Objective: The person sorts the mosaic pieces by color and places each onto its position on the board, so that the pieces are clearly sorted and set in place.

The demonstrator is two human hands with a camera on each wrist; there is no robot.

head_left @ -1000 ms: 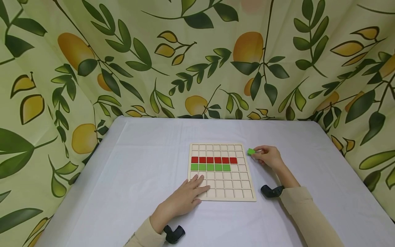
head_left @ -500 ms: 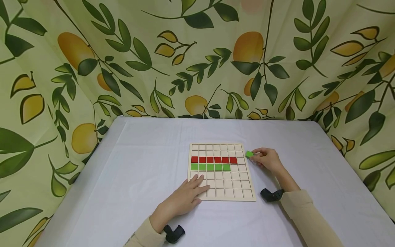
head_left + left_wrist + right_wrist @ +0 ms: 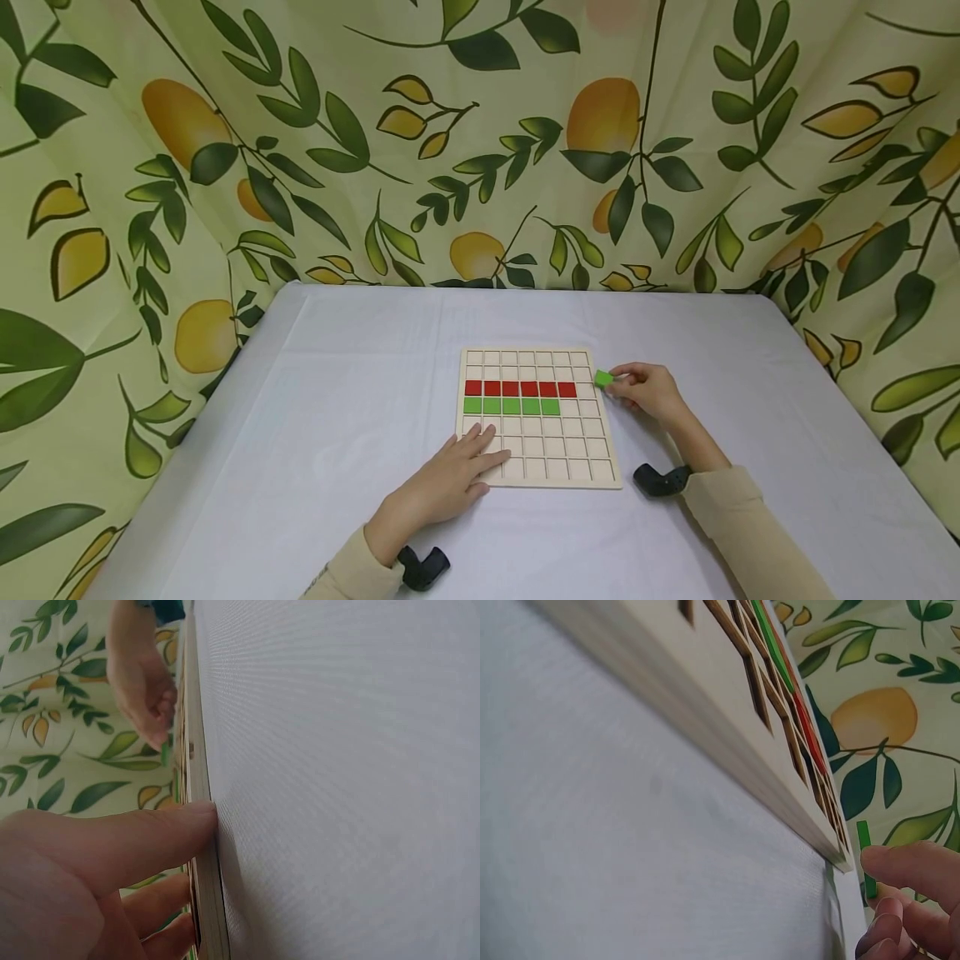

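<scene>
My right hand (image 3: 651, 390) pinches a flat green square tile (image 3: 603, 379) by its edge, at the upper right border of a wooden grid board (image 3: 555, 482). The right wrist view shows the thin green tile (image 3: 867, 859) between thumb and fingertip, past the board's corner. A row of red tiles (image 3: 510, 389) sits in the board's cells, with a shorter row of green tiles (image 3: 512, 406) just below it. My left hand (image 3: 446, 479) lies with spread fingers on the board's lower left corner; in the left wrist view its thumb (image 3: 161, 836) touches the board's side edge.
The board lies on a table with a white cloth (image 3: 337, 400). A curtain (image 3: 480, 150) printed with fruit and leaves hangs behind and at both sides. Black wrist devices sit at the left wrist (image 3: 423, 569) and the right wrist (image 3: 662, 480).
My right hand has shifted slightly down and left with the green tile, bringing it to the board's right border. The left hand and the rows of tiles have stayed put.
</scene>
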